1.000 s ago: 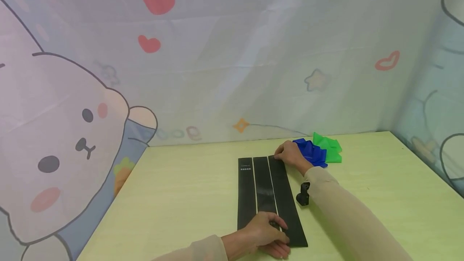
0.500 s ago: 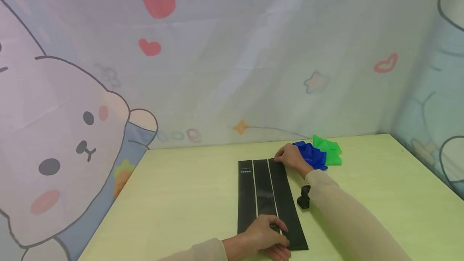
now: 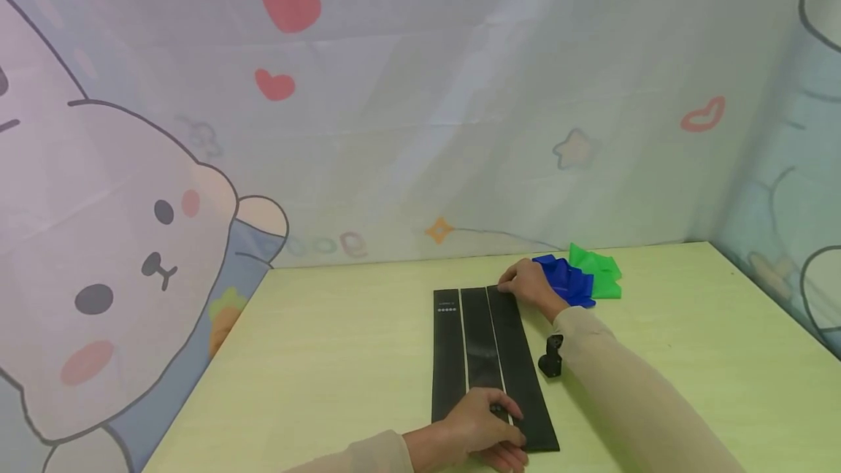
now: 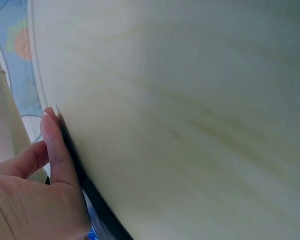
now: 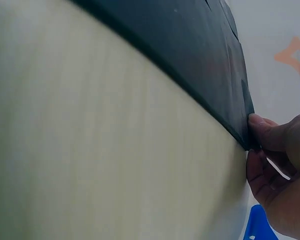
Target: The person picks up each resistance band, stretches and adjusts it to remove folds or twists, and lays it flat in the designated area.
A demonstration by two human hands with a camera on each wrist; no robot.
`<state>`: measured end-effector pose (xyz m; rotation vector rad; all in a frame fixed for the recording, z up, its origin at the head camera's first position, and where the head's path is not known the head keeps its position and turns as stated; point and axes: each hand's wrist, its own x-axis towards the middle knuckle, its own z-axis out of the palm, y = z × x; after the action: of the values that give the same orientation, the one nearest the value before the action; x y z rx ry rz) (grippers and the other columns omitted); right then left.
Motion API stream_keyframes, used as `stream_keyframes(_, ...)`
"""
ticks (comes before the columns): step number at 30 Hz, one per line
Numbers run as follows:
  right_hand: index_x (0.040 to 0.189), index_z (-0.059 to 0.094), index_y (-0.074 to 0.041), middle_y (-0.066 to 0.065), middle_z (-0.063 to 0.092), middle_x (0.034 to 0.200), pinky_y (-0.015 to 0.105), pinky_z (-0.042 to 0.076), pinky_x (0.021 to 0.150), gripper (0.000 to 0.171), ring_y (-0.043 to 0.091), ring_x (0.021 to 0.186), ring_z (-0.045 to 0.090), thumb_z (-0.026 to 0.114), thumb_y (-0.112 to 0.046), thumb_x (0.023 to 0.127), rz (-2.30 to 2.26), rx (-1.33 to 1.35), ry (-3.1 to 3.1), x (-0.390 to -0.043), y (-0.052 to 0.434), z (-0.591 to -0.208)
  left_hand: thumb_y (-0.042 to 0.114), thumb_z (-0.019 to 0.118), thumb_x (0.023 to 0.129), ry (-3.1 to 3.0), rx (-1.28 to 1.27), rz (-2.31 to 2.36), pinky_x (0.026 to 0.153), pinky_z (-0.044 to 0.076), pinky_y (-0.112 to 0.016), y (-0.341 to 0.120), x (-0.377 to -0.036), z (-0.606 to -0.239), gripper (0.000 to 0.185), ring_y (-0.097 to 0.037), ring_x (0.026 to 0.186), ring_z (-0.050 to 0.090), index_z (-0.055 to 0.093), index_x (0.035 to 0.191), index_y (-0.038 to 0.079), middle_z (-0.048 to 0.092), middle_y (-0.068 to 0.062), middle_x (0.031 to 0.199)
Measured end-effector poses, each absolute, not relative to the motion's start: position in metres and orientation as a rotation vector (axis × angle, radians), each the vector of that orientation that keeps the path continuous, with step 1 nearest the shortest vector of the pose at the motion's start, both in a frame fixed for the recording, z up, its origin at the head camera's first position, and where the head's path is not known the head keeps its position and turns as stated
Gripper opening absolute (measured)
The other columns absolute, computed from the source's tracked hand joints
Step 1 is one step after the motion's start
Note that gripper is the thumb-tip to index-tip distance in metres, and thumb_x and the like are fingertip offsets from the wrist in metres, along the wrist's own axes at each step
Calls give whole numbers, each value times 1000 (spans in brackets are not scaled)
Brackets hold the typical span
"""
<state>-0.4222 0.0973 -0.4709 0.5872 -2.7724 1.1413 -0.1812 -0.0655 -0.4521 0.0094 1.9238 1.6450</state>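
A black exercise band [image 3: 519, 363] lies on the table as one of three parallel black strips, narrow pale gaps between them. Its left neighbour [image 3: 450, 356] carries small print and a row of white dots. My right hand [image 3: 531, 287] pinches the far right corner of the band, thumb above and fingers below in the right wrist view. At the near end, my left hand [image 3: 482, 422] lies across the strips, with its fingertips at the band's near edge. In the left wrist view, that hand [image 4: 50, 185] has its fingers along the band's dark edge [image 4: 102, 205].
Crumpled blue [image 3: 568, 283] and green [image 3: 596, 268] sheets lie behind my right hand. A small black device [image 3: 550, 358] sits at the right cuff. A patterned cloth wall [image 3: 394, 130] stands along the pale table's [image 3: 328, 356] back edge.
The head view has shifted slightly. Both hands stay in place on the band.
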Motion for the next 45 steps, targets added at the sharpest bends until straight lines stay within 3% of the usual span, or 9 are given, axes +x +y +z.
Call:
stream_keyframes(25,87,78,2,11,74,81,40,57,68,6,25,76,67,75,-2,87,1088,607,-2776,-425,99,-469,-5,71,87,1899,11,1666,50,59,-28,-66,-180,-452,19,-15,57,69,64,101,7,72,-21,77)
stream_keyframes(45,88,78,4,14,75,84,41,57,70,8,28,80,69,74,-2,87,1097,626,-2805,-427,99,-469,-7,70,86,1890,15,1694,46,57,-26,-65,-182,-452,20,-13,51,66,63,99,6,72,-23,75)
